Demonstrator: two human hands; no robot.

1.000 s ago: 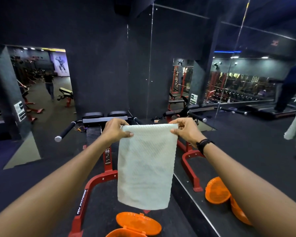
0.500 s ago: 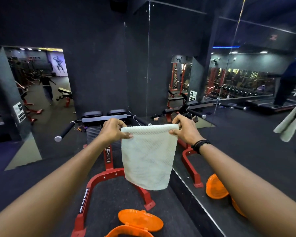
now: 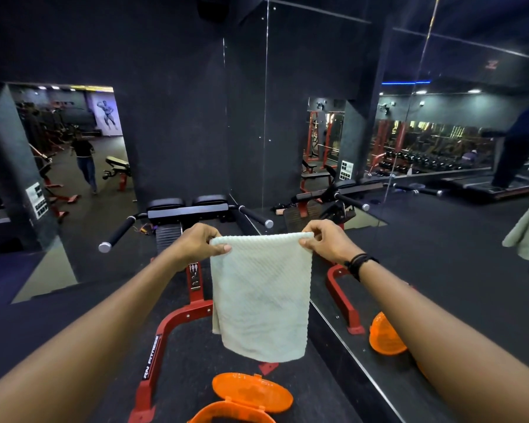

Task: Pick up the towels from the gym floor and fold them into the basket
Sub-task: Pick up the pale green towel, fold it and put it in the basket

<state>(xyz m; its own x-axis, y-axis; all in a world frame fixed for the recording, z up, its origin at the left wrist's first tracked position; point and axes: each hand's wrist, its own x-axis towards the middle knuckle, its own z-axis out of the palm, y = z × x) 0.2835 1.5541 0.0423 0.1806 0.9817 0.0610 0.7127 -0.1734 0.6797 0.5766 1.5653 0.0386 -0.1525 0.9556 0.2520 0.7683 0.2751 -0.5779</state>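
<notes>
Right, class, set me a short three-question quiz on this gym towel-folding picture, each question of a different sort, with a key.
1. True or false: the pale textured cloth towel lies on the floor.
2. Which hand holds it? A) left hand only B) right hand only C) both
3. Fill in: the lid of the orange plastic basket is ____.

Key: 1 false, it hangs from a grip at each top corner; 2 C; 3 open.

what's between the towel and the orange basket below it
Nothing visible. The towel hangs from both hands over open air, and the orange basket sits below with its lid flipped open.
</notes>
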